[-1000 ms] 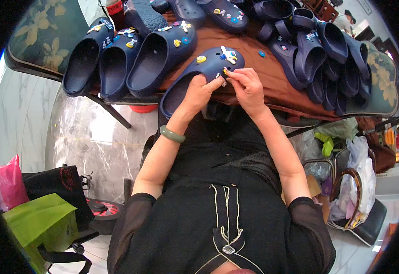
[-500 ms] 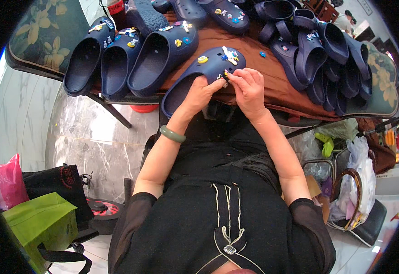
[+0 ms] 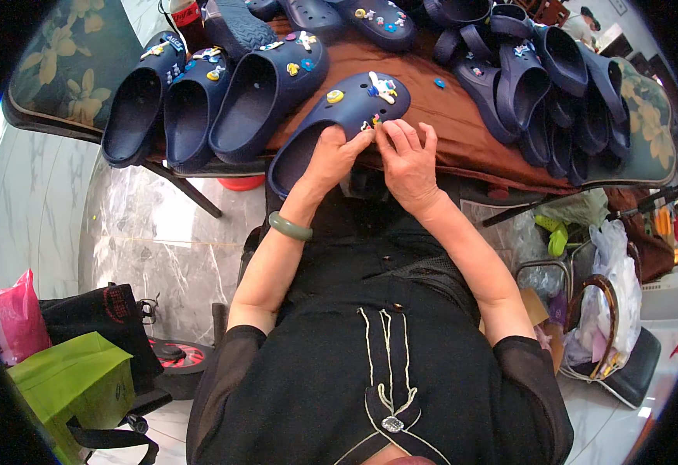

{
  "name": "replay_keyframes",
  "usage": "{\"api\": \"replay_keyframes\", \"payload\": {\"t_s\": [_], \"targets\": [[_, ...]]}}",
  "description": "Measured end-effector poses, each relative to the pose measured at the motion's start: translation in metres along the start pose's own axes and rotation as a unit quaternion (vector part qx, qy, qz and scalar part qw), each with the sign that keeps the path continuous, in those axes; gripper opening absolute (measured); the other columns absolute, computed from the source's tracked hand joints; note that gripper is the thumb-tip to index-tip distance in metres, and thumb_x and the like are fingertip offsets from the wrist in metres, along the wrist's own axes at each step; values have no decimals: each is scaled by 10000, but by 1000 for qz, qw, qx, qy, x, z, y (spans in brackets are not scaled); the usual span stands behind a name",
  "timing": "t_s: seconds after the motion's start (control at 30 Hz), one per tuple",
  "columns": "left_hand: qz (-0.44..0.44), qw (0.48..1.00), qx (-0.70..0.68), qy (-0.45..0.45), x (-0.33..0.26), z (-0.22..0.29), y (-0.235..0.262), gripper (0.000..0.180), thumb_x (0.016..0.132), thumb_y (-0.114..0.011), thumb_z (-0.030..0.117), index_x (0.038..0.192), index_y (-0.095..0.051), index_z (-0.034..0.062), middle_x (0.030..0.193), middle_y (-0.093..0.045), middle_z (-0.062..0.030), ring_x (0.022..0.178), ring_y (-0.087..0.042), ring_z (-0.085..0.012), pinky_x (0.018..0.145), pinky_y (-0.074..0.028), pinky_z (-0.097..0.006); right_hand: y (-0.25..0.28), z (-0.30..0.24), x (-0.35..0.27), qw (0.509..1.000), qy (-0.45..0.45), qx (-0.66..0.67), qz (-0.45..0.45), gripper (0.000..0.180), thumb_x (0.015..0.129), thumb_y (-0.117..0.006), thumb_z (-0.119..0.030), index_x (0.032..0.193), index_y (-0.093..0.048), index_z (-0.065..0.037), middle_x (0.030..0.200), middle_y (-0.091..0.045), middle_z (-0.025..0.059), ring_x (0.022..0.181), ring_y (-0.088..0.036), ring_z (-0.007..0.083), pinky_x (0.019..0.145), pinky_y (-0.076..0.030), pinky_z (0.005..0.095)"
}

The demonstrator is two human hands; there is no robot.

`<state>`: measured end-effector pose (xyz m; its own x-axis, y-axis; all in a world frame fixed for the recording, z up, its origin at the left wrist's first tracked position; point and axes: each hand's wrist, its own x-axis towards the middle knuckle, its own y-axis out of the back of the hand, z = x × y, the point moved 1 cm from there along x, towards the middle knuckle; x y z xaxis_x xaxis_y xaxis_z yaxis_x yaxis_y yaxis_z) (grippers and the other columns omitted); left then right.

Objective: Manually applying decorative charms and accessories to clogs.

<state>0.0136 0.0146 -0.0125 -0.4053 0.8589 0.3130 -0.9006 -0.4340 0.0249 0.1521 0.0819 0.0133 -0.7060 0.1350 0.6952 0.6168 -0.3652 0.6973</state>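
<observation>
A navy blue clog point(image 3: 350, 105) lies at the front edge of the cloth-covered table, its toe pointing away to the right. On its upper are a round yellow charm point(image 3: 335, 96) and a white figure charm point(image 3: 382, 87). My left hand point(image 3: 331, 159) grips the clog's near side, thumb on top and the other fingers hidden inside or under it. With thumb and forefinger, my right hand point(image 3: 410, 164) pinches a small colourful shoe charm point(image 3: 368, 125) against the clog's right side; the remaining fingers are raised. My fingertips partly cover that charm.
Several decorated clogs point(image 3: 265, 97) stand to the left, and a heap of plain navy clogs point(image 3: 521, 97) lies to the right. A loose blue charm point(image 3: 439, 83) rests on the brown cloth point(image 3: 463, 116). A dark bottle point(image 3: 186, 17) stands behind. Bags point(image 3: 75, 380) sit on the floor at left.
My right hand has shifted slightly left and turned, its outer fingers now more spread, with the charm nearer the clog's surface. My left hand keeps its grip. The whole view has shifted slightly.
</observation>
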Motion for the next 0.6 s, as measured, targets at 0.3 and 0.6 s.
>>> {"api": "replay_keyframes", "payload": {"t_s": [0.3, 0.6], "targets": [[23, 1000, 10, -16, -5, -2, -3, 209, 873, -590, 150, 1009, -622, -5, 911, -632, -6, 821, -560, -81, 722, -454, -247, 3, 2, 8, 1000, 7, 11, -14, 343, 738, -574, -99, 1073, -609, -34, 1038, -533, 33, 1091, -484, 163, 962, -276, 502], [4, 998, 62, -2, -3, 4, -1, 215, 880, -588, 165, 991, -615, -17, 871, -634, -18, 800, -561, -77, 696, -456, -254, -1, 5, 8, 999, 8, -5, -46, 324, 751, -564, -85, 1068, -617, -45, 1018, -538, 23, 1089, -485, 162, 952, -283, 510]]}}
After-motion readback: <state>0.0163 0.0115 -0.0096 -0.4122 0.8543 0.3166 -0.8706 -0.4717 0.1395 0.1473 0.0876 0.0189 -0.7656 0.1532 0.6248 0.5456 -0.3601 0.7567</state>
